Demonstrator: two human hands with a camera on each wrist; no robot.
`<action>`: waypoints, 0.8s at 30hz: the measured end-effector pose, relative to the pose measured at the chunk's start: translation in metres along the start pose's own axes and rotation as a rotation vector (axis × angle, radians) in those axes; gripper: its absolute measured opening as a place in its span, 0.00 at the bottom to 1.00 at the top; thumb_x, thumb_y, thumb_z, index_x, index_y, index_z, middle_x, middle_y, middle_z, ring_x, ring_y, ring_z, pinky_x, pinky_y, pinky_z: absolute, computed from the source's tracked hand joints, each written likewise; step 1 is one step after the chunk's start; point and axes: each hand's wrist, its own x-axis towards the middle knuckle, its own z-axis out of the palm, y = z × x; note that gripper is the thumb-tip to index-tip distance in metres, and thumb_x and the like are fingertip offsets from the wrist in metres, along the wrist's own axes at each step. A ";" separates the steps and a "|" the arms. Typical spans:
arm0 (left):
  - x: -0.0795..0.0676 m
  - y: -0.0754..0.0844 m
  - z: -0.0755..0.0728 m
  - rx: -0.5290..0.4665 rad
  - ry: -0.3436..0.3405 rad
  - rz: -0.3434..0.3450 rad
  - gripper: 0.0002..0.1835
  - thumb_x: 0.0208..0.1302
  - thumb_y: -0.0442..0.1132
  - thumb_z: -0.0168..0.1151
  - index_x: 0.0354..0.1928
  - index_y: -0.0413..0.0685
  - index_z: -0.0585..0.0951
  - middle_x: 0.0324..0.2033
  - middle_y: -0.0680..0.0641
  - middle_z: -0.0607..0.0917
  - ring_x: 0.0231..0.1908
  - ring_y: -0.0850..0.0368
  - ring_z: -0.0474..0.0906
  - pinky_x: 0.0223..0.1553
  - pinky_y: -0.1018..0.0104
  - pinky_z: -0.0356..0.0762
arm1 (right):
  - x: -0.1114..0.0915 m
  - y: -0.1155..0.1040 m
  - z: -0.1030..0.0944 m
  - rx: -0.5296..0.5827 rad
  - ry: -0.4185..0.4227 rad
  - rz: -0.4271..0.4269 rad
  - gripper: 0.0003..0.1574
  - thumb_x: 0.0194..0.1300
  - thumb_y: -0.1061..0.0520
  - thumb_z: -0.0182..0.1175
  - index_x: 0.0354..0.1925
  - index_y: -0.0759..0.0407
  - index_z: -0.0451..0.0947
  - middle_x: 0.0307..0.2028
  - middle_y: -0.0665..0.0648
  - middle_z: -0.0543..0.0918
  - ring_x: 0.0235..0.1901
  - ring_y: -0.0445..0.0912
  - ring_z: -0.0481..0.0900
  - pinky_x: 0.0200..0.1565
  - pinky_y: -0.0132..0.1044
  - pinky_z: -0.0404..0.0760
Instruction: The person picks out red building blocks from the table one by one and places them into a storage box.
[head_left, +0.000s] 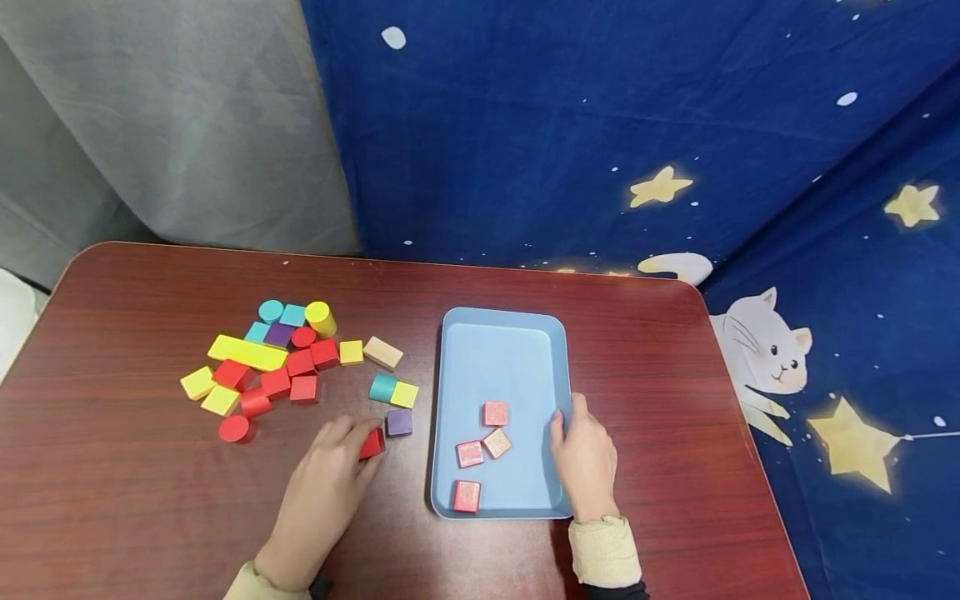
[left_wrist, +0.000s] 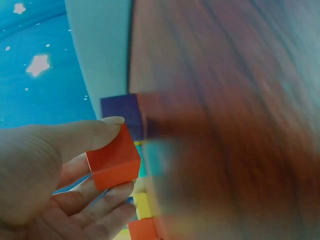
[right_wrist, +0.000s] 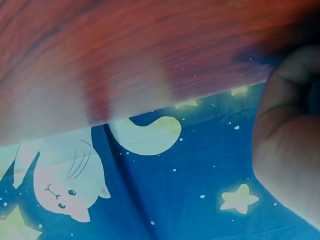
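My left hand (head_left: 327, 477) pinches a red cube (head_left: 372, 443) between thumb and fingers, just left of a purple cube (head_left: 399, 422). In the left wrist view the thumb lies along the top of that red cube (left_wrist: 114, 159), with the purple cube (left_wrist: 121, 114) behind it. My right hand (head_left: 586, 454) grips the right rim of a light blue tray (head_left: 501, 350), thumb over the inner side. Inside the tray lie several small cubes, pinkish ones such as this cube (head_left: 467, 497) and a pale wooden-looking cube (head_left: 497, 442). The right wrist view shows only part of the right hand (right_wrist: 292, 125).
Left on the brown table (head_left: 135, 500) sits a cluster of red, yellow, blue and purple blocks, including a long yellow block (head_left: 247, 353). Between it and the tray lie a teal half-round block (head_left: 382, 387), a yellow cube (head_left: 405, 394) and a tan block (head_left: 383, 353). Curtains hang behind.
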 end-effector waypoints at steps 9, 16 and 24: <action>-0.005 0.027 -0.012 -0.077 -0.021 -0.055 0.28 0.45 0.36 0.83 0.52 0.46 0.85 0.44 0.46 0.84 0.42 0.51 0.77 0.41 0.51 0.88 | 0.000 0.000 0.000 -0.001 0.004 0.000 0.20 0.71 0.54 0.57 0.57 0.62 0.74 0.31 0.69 0.86 0.25 0.66 0.84 0.20 0.56 0.75; -0.002 0.041 -0.012 -0.112 -0.017 -0.054 0.27 0.45 0.36 0.83 0.51 0.48 0.86 0.46 0.47 0.85 0.44 0.51 0.80 0.43 0.52 0.88 | 0.000 0.000 0.001 0.000 0.007 0.000 0.20 0.71 0.54 0.58 0.56 0.62 0.74 0.31 0.69 0.86 0.25 0.66 0.84 0.20 0.57 0.75; 0.004 0.055 -0.007 -0.134 0.000 -0.002 0.25 0.45 0.36 0.83 0.50 0.49 0.87 0.44 0.49 0.86 0.42 0.55 0.82 0.43 0.56 0.88 | 0.000 0.000 0.000 0.006 0.025 -0.015 0.20 0.70 0.55 0.58 0.56 0.63 0.74 0.29 0.69 0.85 0.23 0.66 0.83 0.19 0.56 0.74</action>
